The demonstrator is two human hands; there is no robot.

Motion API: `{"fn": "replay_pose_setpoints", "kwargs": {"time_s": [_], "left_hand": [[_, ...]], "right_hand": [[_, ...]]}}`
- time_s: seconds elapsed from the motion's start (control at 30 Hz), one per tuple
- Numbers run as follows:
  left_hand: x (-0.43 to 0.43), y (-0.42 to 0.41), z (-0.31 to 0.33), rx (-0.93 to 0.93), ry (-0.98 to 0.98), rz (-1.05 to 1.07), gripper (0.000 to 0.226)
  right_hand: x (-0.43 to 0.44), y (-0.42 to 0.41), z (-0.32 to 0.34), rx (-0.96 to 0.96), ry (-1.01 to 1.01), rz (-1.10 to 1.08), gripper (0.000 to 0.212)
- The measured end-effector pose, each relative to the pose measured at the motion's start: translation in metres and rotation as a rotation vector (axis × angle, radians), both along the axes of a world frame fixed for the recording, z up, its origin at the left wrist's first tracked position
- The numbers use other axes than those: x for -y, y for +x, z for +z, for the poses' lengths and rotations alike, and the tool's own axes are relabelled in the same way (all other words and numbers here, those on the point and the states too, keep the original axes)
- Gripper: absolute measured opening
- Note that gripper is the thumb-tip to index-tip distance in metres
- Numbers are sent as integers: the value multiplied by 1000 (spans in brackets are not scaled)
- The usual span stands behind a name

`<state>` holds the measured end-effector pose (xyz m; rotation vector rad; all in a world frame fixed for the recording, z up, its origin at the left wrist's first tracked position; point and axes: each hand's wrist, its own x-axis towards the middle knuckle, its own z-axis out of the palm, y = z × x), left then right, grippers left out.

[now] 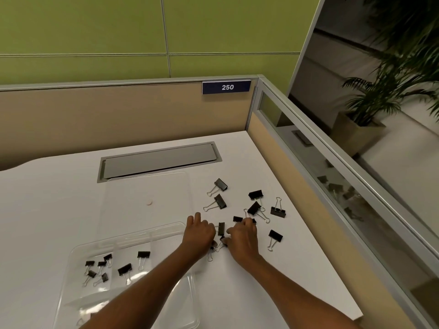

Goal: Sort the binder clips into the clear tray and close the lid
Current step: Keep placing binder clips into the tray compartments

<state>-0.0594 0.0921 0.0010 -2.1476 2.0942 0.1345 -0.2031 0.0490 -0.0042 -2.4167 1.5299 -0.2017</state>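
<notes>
A clear divided tray lies at the near left of the white desk, with several black binder clips in its left compartments. Its clear lid lies flat behind it. Loose black binder clips are scattered to the right of the lid. My left hand and my right hand are close together among them, palms down. Each hand's fingers pinch a small clip at the gap between the hands; a larger clip lies just beyond.
A grey cable hatch is set into the desk behind the lid. A beige partition with a "250" sign bounds the far side, and a glass-topped partition bounds the right. A small round disc lies under the lid.
</notes>
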Motion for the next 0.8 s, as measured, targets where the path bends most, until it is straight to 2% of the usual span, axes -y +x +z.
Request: {"fn": "replay_pose_setpoints", "kwargs": {"time_s": [0.13, 0.27, 0.67, 0.8], "left_hand": [[0, -6, 4, 55, 165, -10, 33], [2, -10, -7, 71, 106, -18, 12], [2, -15, -11, 62, 74, -9, 11], [2, -16, -11, 3, 40, 26, 11]], "right_hand": [[-4, 4, -8, -70, -14, 19, 29], [-8, 7, -14, -127, -55, 18, 29], [-9, 11, -21, -119, -42, 16, 19], [-10, 11, -22, -94, -55, 6, 14]]}}
